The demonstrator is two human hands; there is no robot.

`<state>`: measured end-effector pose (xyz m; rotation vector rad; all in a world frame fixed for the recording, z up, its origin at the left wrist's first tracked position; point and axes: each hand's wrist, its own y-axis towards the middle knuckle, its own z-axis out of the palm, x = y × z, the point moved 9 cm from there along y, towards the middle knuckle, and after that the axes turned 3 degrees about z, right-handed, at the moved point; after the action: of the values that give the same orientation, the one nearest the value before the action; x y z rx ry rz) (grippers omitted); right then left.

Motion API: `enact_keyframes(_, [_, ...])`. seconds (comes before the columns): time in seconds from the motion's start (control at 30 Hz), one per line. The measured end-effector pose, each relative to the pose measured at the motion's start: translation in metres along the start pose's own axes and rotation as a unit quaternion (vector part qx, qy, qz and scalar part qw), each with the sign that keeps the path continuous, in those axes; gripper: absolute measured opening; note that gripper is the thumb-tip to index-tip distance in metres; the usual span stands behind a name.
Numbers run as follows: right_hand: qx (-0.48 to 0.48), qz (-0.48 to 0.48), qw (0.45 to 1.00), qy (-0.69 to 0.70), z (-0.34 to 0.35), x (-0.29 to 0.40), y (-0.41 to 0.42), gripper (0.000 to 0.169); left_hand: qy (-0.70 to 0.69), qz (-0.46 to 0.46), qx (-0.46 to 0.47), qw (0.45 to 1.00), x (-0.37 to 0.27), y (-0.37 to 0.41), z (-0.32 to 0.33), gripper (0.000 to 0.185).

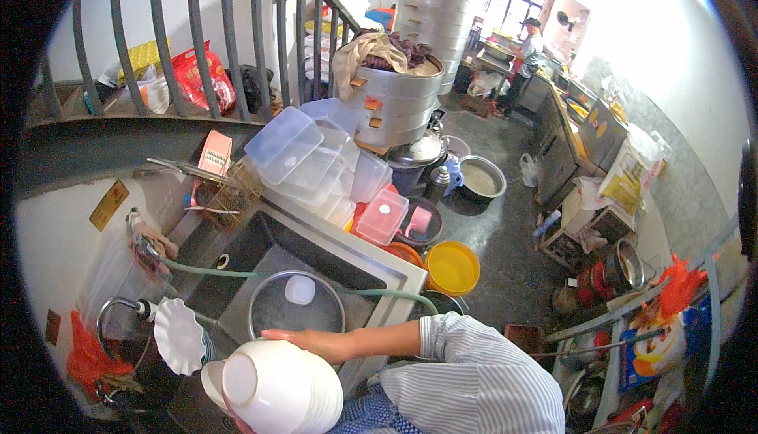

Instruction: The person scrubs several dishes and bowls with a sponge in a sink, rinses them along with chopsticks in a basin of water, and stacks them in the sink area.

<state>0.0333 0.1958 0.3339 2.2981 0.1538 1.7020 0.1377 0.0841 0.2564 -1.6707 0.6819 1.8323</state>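
Observation:
A stack of white bowls (290, 383) lies tipped on its side at the near edge of the sink (404, 280). My right hand (311, 342) reaches over the stack and presses against its upper side. Only a sliver of my left hand (240, 424) shows below the stack, supporting its near end; the bowls hide the rest. Beyond the stack, a round metal basin (256, 298) stands in the sink with a small white square dish (300, 289) in it. Scalloped white dishes (179, 336) sit to the left, beside a curved faucet (106, 310).
A green hose (219, 271) crosses the sink. Clear plastic containers (290, 144) are heaped behind it, near a metal steamer (394, 105). Buckets, including a yellow one (453, 265), and a pot (482, 176) stand on the floor. Another person (524, 61) is at the far counter.

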Motion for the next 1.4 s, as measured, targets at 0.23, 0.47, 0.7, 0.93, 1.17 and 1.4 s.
enact_keyframes(0.23, [0.000,0.198,0.906,0.375,0.013,-0.049,-0.005,0.060,-0.111,0.036,0.015,0.993,-0.031,-0.046,-0.031,0.092])
enact_keyframes(0.47, [-0.045,0.287,0.920,0.262,0.011,-0.068,-0.013,0.050,-0.155,0.016,0.122,0.980,-0.057,-0.055,-0.006,0.092])
enact_keyframes(0.7, [-0.045,0.309,0.727,0.612,0.035,-0.031,0.009,0.064,0.222,0.398,0.128,0.881,-0.116,-0.063,-0.007,0.088])
enact_keyframes(0.93, [-0.143,0.324,0.734,0.579,0.018,-0.052,0.000,0.067,0.279,0.418,0.134,0.854,-0.120,-0.063,-0.006,0.090])
enact_keyframes(1.17, [-0.111,0.217,0.846,0.474,0.020,-0.052,0.004,0.062,0.272,0.460,0.106,0.839,-0.132,-0.076,-0.009,0.087])
enact_keyframes(1.4, [-0.065,0.257,0.757,0.597,0.033,-0.031,0.013,0.060,0.295,0.474,0.109,0.822,-0.129,-0.079,-0.010,0.084])
